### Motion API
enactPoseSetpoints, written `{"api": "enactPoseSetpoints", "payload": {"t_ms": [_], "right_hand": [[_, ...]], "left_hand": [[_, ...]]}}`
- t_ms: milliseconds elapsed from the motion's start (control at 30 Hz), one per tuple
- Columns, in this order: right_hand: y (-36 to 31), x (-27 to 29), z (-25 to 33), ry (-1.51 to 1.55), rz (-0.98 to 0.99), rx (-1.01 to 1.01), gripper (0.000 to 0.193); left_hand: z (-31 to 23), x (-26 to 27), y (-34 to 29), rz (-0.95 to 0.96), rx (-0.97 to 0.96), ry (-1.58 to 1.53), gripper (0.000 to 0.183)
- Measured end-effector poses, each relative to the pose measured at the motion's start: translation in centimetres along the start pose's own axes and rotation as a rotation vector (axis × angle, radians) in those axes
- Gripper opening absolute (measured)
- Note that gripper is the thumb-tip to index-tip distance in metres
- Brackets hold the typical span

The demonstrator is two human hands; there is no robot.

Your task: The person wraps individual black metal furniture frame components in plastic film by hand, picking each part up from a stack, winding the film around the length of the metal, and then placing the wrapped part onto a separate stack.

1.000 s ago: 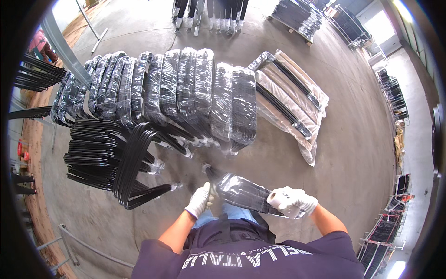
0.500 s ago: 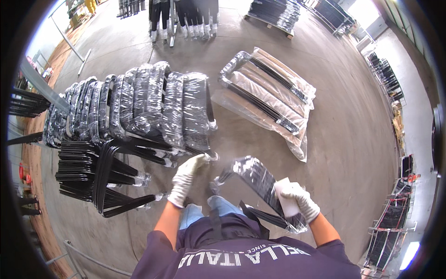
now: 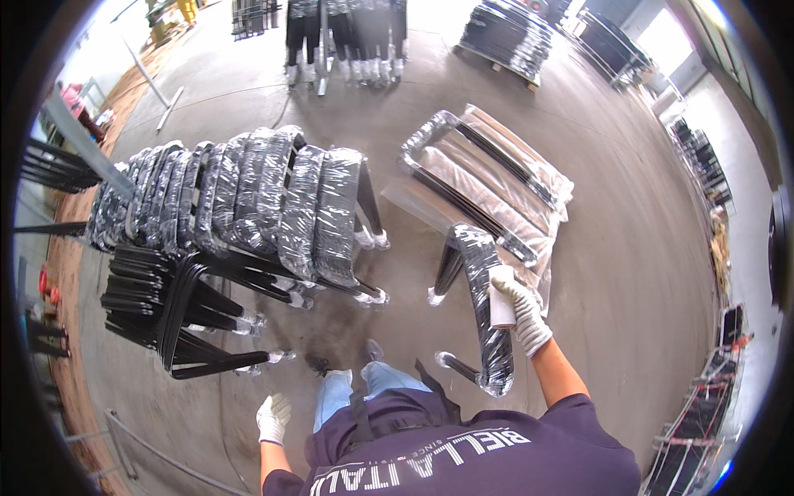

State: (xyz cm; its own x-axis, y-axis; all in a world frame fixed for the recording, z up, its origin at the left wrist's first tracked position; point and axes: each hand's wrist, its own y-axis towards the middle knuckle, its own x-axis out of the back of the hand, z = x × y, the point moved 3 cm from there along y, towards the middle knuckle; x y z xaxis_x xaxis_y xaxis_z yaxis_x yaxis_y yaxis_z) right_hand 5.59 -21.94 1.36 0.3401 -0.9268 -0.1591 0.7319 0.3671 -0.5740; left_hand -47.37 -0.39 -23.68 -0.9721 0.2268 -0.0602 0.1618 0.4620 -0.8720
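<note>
The gloved right hand (image 3: 527, 314) clasps a white stretch-film roll (image 3: 501, 302) at a film-wrapped black frame (image 3: 480, 277), ahead and right of the person's legs (image 3: 333, 398) — the gloved left hand (image 3: 274, 417) hangs loose, well apart from it.

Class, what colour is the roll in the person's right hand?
The roll is whitish; the head view shows it best, in the gloved right hand.

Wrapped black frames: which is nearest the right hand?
The bent frame beside the right hand and roll; the left row and flat bundle on tan packaging are farther.
</note>
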Motion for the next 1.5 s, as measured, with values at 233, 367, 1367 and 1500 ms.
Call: {"api": "enactPoseSetpoints", "payload": {"t_ms": [233,367,1367,1500], "right_hand": [[7.6,-2.2,0.8,0.044,0.060,0.049,0.032],[11.7,-5.0,0.9,0.028,0.048,0.038,0.036],[25.3,-15.6,-1.6,-0.076,0.235,0.092,0.026],[22.8,-19.6,-2.2,-0.089,0.273,0.066,0.029]], "left_hand": [[3.5,3.3,-2.9,-0.038,0.088,-0.095,0.054],[2.4,2.5,-5.1,-0.036,0.026,-0.121,0.056],[10.2,8.4,-6.7,-0.245,0.077,-0.291,0.041],[4.7,6.5,-4.4,-0.320,-0.354,-0.275,0.033]]}}
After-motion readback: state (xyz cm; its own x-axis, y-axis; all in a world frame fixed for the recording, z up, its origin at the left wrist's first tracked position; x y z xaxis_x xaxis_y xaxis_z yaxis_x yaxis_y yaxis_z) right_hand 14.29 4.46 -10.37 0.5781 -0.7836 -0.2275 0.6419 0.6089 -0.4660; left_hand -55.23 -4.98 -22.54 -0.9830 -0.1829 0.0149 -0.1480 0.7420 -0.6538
